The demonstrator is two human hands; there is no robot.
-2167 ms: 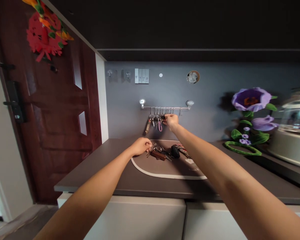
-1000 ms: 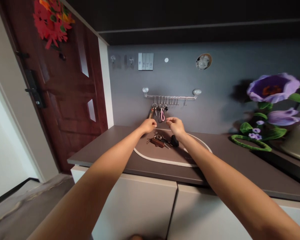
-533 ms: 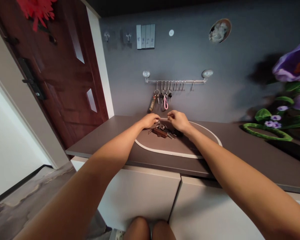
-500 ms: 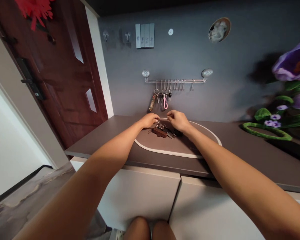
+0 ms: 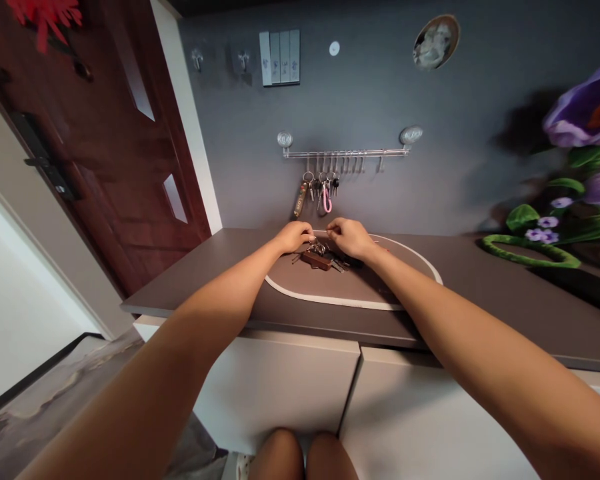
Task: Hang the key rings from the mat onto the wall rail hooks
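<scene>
A bunch of keys [image 5: 337, 265] on metal rings lies on the brown oval mat [image 5: 325, 288], together with a dark brown fob [image 5: 316, 260]. My left hand [image 5: 295, 237] is at the left rear of this pile, its thumb and fingers closed near the rings. Over the right rear side of the pile, my right hand [image 5: 350, 236] has its fingertips pinched together. Whatever sits in either pinch is too small or hidden to name. Part of the pile is covered by my right hand.
Behind my hands, a clear hook rail [image 5: 350, 154] on the grey wall carries several key sets, one with a pink loop [image 5: 327, 199] and one with a brown tag [image 5: 300, 200]. Purple artificial flowers [image 5: 580, 113] stand at the right. A dark red door [image 5: 110, 167] is at the left.
The view has shifted slightly, so the wall and rail appear higher and further left. Both hands stay beside the keys, with the right fingers slightly closer to the left ones.
</scene>
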